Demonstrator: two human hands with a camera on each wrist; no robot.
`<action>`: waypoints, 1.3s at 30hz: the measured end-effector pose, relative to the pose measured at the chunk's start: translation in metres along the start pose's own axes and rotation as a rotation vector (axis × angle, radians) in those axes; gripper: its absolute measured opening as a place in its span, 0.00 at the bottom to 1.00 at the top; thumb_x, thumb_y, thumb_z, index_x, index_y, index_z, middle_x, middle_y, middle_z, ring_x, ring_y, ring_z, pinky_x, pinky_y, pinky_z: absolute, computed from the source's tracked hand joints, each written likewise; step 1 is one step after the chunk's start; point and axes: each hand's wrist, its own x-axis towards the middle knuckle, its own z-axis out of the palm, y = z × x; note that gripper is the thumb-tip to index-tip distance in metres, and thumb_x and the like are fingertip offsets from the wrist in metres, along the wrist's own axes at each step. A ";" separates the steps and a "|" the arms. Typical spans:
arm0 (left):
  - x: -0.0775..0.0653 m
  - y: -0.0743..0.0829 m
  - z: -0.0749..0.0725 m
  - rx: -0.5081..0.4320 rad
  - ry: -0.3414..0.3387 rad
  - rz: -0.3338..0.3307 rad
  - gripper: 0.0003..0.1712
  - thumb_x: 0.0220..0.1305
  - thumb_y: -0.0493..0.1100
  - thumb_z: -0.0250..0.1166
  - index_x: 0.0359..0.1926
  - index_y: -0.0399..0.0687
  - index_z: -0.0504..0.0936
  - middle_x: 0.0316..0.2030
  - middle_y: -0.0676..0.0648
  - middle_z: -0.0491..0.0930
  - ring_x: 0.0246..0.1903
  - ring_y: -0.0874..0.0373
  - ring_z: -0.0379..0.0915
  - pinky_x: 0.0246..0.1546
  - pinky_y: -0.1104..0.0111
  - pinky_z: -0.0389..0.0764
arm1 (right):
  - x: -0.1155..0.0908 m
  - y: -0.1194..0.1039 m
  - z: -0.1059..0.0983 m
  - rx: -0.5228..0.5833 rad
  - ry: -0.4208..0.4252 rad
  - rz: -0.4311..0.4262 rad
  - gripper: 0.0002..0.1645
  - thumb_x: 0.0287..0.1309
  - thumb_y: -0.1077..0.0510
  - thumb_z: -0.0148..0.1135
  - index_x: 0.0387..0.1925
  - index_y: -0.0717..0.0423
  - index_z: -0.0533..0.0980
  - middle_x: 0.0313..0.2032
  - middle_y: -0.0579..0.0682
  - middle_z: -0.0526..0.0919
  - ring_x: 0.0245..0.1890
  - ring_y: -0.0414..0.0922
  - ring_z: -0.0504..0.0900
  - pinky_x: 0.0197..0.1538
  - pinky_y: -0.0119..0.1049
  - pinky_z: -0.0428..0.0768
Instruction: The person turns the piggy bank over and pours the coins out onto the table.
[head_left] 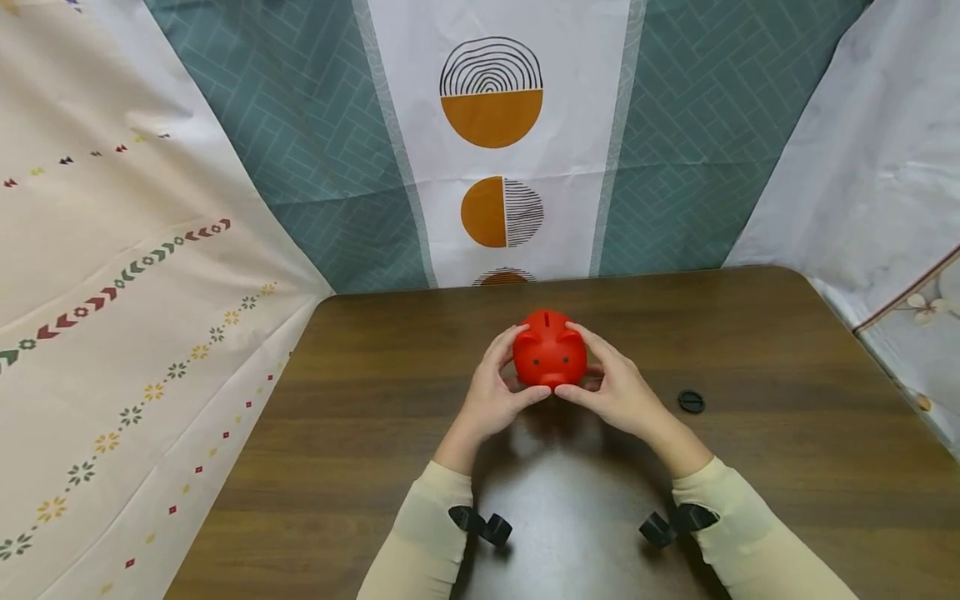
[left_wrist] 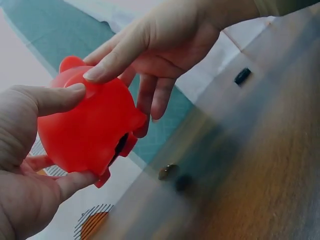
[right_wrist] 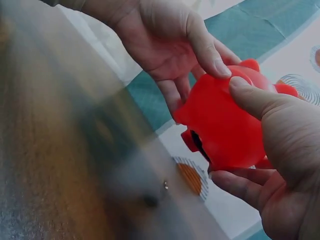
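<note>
A red piggy bank (head_left: 550,354), with a coin slot on top and two dark eyes, is held up over the table between both hands. My left hand (head_left: 497,387) grips its left side, thumb near the snout. On the other side my right hand (head_left: 617,387) grips it in the same way. A dark round hole (left_wrist: 119,146) shows in its underside in the left wrist view. Below that hole is a small, blurred brownish-gold object (left_wrist: 167,171), with a dark spot beside it; its kind is unclear. The head view does not show it.
A round black cap (head_left: 691,402) lies on the brown wooden table (head_left: 360,442), right of the right hand. Patterned cloths (head_left: 390,167) hang behind the table and at both sides. Black wrist mounts (head_left: 480,525) sit on the sleeves.
</note>
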 end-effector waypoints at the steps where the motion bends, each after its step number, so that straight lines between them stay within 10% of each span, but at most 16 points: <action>1: 0.000 -0.001 0.000 -0.003 0.001 -0.003 0.46 0.52 0.39 0.74 0.69 0.64 0.62 0.71 0.52 0.54 0.62 0.49 0.64 0.50 0.54 0.79 | 0.000 0.000 0.000 0.004 -0.007 0.009 0.53 0.48 0.50 0.75 0.72 0.33 0.56 0.67 0.50 0.64 0.48 0.56 0.82 0.42 0.44 0.83; 11: -0.001 0.026 0.002 0.028 0.048 0.246 0.46 0.50 0.32 0.73 0.69 0.48 0.64 0.72 0.45 0.49 0.66 0.47 0.58 0.50 0.56 0.79 | 0.000 -0.010 -0.005 -0.026 0.104 -0.197 0.55 0.45 0.60 0.76 0.72 0.44 0.57 0.70 0.53 0.60 0.52 0.58 0.79 0.45 0.48 0.82; 17: 0.001 0.012 0.001 0.042 0.019 0.032 0.47 0.53 0.42 0.73 0.71 0.65 0.61 0.71 0.53 0.54 0.63 0.49 0.61 0.44 0.56 0.81 | -0.001 -0.030 -0.009 0.040 -0.015 -0.027 0.50 0.51 0.58 0.73 0.72 0.45 0.56 0.63 0.58 0.68 0.48 0.63 0.80 0.41 0.43 0.84; 25: -0.001 0.013 0.002 0.039 0.022 -0.005 0.47 0.53 0.41 0.73 0.71 0.63 0.61 0.72 0.50 0.52 0.65 0.48 0.60 0.46 0.54 0.80 | -0.001 -0.027 -0.006 0.035 -0.026 0.012 0.51 0.51 0.59 0.72 0.72 0.45 0.55 0.64 0.59 0.66 0.49 0.63 0.80 0.41 0.46 0.84; 33: -0.006 0.049 0.003 0.034 0.059 0.228 0.43 0.51 0.30 0.71 0.68 0.39 0.63 0.71 0.35 0.50 0.65 0.41 0.59 0.49 0.52 0.78 | 0.003 -0.009 -0.004 -0.009 0.083 -0.162 0.54 0.47 0.59 0.75 0.72 0.42 0.56 0.70 0.51 0.59 0.53 0.56 0.79 0.48 0.46 0.81; 39: -0.004 0.031 0.003 0.012 0.010 -0.021 0.45 0.55 0.36 0.71 0.71 0.48 0.60 0.66 0.45 0.62 0.59 0.45 0.66 0.44 0.54 0.81 | 0.000 -0.020 -0.002 0.007 -0.020 -0.010 0.50 0.53 0.56 0.72 0.72 0.48 0.56 0.62 0.58 0.69 0.43 0.57 0.83 0.39 0.40 0.84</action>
